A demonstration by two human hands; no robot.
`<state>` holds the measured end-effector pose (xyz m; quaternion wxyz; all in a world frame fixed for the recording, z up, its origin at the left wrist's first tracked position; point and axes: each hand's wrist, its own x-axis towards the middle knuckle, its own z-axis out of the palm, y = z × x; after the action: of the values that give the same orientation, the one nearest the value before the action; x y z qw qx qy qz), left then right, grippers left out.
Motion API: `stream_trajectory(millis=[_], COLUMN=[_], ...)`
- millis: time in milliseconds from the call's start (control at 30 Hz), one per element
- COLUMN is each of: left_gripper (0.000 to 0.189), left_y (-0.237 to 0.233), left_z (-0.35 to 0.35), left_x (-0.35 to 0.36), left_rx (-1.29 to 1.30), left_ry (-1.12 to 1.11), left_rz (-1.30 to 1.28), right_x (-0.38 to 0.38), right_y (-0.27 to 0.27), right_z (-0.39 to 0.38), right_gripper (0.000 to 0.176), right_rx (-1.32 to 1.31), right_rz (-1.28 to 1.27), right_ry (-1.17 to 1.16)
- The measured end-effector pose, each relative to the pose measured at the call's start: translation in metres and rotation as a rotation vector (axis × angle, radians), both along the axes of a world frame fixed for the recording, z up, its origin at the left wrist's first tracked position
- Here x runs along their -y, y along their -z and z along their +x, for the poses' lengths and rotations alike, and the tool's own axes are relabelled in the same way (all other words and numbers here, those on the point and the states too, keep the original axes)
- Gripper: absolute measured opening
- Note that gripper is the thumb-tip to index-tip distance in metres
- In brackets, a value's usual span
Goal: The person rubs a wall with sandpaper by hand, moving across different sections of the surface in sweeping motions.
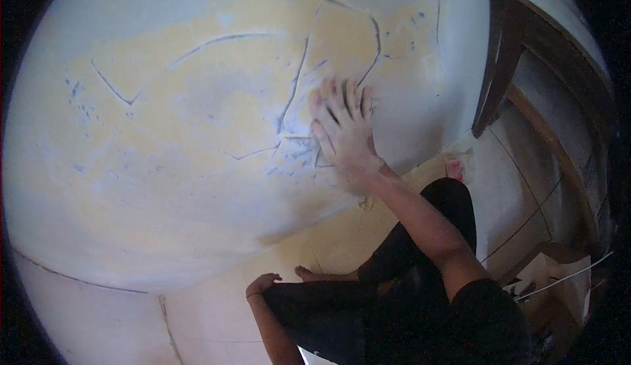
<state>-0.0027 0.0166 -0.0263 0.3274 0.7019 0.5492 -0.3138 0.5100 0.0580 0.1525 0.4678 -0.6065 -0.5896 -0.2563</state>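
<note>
My right hand [343, 128] lies against the pale wall [217, 108], fingers spread and thumb out to the left. White dust coats its back and fingers, and slight motion blurs it. Whether anything thin lies beneath the palm is hidden. Around it the wall has dark, grooved crack lines [303, 69], yellowish patches and small bluish chipped marks [296, 154]. Low in the view, my left hand [263, 285] hangs loosely over my bent knee in dark cloth, its fingers partly stretched out and nothing visible in them.
A dark wooden piece of furniture [503, 56] with curved rails stands on the tiled floor [519, 187] at the right. A red and white packet [455, 169] lies by the wall's foot. An open cardboard box [559, 276] sits at the lower right, a thin white rod across it.
</note>
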Motion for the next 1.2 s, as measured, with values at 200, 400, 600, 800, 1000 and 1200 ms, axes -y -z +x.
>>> stream_trajectory(millis=[200, 400, 600, 800, 1000, 1200], left_gripper=[0.037, 0.033, 0.034, 0.032, 0.035, 0.035], left_y=[-0.009, -0.003, 0.008, 0.031, 0.018, 0.055], left_z=[0.016, 0.006, -0.002, -0.028, -0.014, -0.031], left_x=[-0.001, 0.000, -0.005, -0.007, -0.002, -0.013], left_rx=[0.011, 0.031, 0.045, 0.097, 0.020, 0.038], left_ry=[0.096, -0.199, -0.147, 0.108, -0.006, 0.124], left_rz=[0.076, 0.024, 0.057, 0.098, 0.056, 0.092], right_x=[-0.027, -0.035, -0.019, -0.022, -0.030, -0.030], right_y=[0.008, 0.029, 0.068, 0.087, 0.036, -0.217], right_z=[-0.007, -0.002, -0.020, -0.032, -0.021, -0.004], right_gripper=[0.061, 0.065, 0.064, 0.066, 0.064, 0.055], right_rx=[-0.137, -0.095, -0.012, -0.028, -0.006, 0.031], right_rz=[0.457, 0.649, 0.158, 0.100, 0.159, 0.432], right_ry=[-0.011, -0.065, 0.019, 0.054, 0.096, 0.199])
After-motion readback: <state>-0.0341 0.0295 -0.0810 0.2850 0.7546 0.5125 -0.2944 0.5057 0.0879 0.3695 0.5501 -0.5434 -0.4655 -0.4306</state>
